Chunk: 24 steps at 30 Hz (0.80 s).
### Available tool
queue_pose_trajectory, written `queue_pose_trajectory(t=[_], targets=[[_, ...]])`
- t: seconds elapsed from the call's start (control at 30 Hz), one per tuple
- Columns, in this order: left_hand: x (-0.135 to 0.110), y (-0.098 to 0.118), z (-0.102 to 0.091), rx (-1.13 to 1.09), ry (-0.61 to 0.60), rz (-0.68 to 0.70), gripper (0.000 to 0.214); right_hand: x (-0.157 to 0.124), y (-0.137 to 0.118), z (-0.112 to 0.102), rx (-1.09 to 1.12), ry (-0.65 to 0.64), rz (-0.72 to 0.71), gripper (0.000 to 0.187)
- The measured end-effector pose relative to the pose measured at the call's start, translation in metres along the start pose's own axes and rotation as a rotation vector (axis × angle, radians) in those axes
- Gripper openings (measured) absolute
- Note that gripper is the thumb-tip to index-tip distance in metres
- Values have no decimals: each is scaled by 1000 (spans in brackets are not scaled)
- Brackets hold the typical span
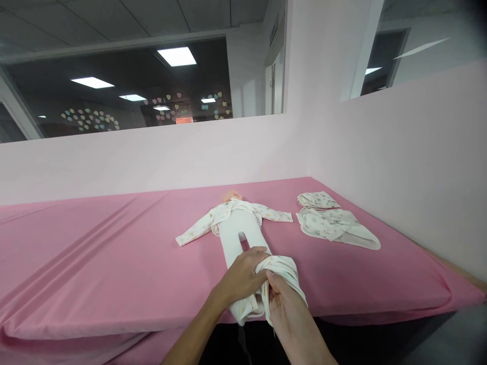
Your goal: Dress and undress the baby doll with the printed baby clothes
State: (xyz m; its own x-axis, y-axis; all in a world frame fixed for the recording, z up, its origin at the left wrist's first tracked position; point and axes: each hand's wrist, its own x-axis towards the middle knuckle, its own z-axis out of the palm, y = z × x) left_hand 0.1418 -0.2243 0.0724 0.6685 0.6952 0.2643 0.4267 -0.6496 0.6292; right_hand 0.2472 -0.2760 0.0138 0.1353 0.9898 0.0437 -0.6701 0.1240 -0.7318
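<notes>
A baby doll (239,223) lies on its back on the pink-covered table, head away from me. It wears a white printed long-sleeved top (196,229), sleeves spread, and plain white leggings (232,246). Over the end of its right-side leg, printed white baby pants (283,266) are bunched up. My left hand (243,274) is closed on the pants near that leg's end, covering the foot. My right hand (281,299) is closed on the same pants from below, with cloth gathered about its fingers and wrist. Part of the pants (245,308) hangs at the table's front edge.
Folded printed baby clothes (317,200) and a spread printed piece (338,225) lie at the right of the table. The pink sheet (114,263) has creases and drops over the front edge. Pale walls (190,157) with windows stand behind and to the right.
</notes>
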Motion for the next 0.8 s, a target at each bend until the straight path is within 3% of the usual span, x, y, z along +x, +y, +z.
queue_pose_trajectory(t=[0.17, 0.33, 0.5, 0.67, 0.8], targets=[[-5, -8, -3, -1, 72, -81, 34, -25, 1, -1, 156, 45, 219, 24], [-7, -6, -7, -121, 85, -100, 37, -27, -16, -20, 122, -26, 232, 27], [-6, -4, -6, -154, 88, -141, 39, -9, -32, -45, -473, -88, 153, 35], [-7, -1, -1, -40, 56, -142, 44, 8, -28, -56, -973, -122, -110, 18], [-23, 4, -5, 67, 68, -165, 47, 22, -35, -64, -1312, -167, -356, 9]])
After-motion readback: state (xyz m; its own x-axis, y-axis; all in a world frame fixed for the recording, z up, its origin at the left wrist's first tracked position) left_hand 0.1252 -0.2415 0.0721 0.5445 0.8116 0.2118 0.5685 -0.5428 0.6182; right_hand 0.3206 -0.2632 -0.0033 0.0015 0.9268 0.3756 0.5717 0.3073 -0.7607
